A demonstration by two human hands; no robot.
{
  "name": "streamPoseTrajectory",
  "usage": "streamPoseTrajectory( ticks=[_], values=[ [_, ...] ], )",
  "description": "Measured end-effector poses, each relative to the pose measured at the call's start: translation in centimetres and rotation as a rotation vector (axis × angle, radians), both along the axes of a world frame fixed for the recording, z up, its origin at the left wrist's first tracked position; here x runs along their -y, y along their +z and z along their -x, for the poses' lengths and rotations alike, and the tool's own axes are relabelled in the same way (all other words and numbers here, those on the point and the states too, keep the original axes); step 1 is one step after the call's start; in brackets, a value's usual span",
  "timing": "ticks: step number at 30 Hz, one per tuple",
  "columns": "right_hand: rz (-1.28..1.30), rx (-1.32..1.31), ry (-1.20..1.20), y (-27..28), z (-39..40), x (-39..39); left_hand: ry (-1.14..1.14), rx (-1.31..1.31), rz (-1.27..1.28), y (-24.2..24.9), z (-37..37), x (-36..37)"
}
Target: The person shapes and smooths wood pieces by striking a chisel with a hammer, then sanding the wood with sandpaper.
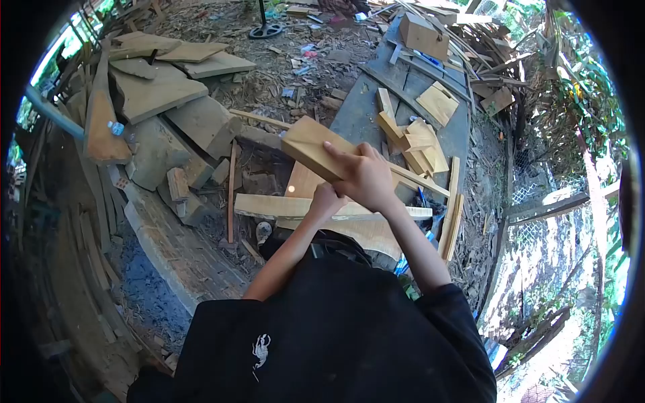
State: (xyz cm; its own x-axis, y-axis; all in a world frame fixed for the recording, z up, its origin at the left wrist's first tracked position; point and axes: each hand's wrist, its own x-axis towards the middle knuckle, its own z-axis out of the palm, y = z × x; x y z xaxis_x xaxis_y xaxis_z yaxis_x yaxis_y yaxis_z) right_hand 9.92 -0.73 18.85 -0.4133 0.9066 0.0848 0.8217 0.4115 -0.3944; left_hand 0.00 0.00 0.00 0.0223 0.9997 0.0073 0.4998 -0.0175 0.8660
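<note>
Head view: gripping wooden block in right hand; curling left hand just below, cannot tell if grasping too. Judged mid-handling, not set down; cannot tell how much done or left. Beyond hands, rightward: loose offcuts.

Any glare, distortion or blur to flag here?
Head view: fisheye bowing, black corners; sunlit background at right blown out; left hand, right hand and wooden block in even shade, no obvious blur.
</note>
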Motion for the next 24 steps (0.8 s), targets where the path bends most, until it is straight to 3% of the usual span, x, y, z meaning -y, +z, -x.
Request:
streamPoseTrajectory(
  ticks=[2,3,5,8,13,17,18,20,23,24],
  values=[
    [0.138,-0.319,-0.011,0.4,-0.8,-0.6,-0.011,0.061,-0.058,-1.3,1.1,-1.5],
    [0.194,-0.383,-0.063,0.1,-2.8,1.4,-0.015,0.088,0.045,-1.8,-0.8,2.4],
    [0.125,-0.612,-0.112,-2.0,-4.0,0.3,-0.017,0.042,0.063,-1.2,1.3,1.4],
    [0.053,-0.589,-0.244,-9.0,-6.5,-1.8,0.038,0.202,0.148,-0.7,3.5,0.9],
    [0.198,-0.229,-0.547,-19.0,-9.1,-1.2,0.036,0.412,0.209,-2.7,7.8,0.0],
    [0.197,0.049,-0.623,-24.2,-10.0,0.3,0.084,0.764,0.428,-3.9,11.2,1.3],
    [0.308,0.093,-0.643,-25.4,-9.9,0.4,0.127,0.844,0.519,-3.8,12.2,1.6],
    [0.260,0.174,-0.669,-25.8,-9.0,1.3,0.215,0.982,0.722,-3.9,13.9,2.7],
    [0.276,0.235,-0.685,-26.4,-8.8,1.5,0.366,1.338,0.828,-10.0,16.4,4.9],
    [0.286,0.242,-0.680,-26.5,-8.9,1.4,0.429,1.395,0.734,-10.5,16.2,6.3]
  ],
)
